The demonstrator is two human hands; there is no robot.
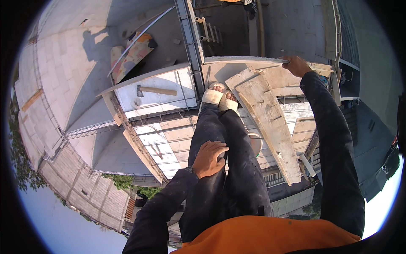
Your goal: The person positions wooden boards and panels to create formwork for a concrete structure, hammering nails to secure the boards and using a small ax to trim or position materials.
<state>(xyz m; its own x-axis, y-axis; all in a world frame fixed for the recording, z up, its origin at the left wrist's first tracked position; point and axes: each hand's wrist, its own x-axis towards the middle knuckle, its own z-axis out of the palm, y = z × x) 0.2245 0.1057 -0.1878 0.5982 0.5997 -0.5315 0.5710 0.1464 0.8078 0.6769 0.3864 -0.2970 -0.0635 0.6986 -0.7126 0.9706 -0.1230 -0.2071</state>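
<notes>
My right hand (296,66) reaches forward, its fingers wrapped over the top edge of an upright wooden board (249,60). My left hand (209,158) rests on my thigh (207,131), fingers spread and holding nothing. Loose wooden planks (268,120), rough and stained, lie at a slant to the right of my feet. Left of my feet, a hammer (157,91) with a wooden handle and a dark metal head lies on a white panel (135,108). My feet, in light sandals (212,96), stand on a narrow ledge by a steel beam.
The steel beam (188,38) runs away from my feet. Steel rods (169,116) cross over boards beside my legs. Pliers or a similar tool (157,151) lie on a white board. A deep drop opens on the left, with a patterned cloth (135,55) lower down; a ladder (207,31) stands ahead.
</notes>
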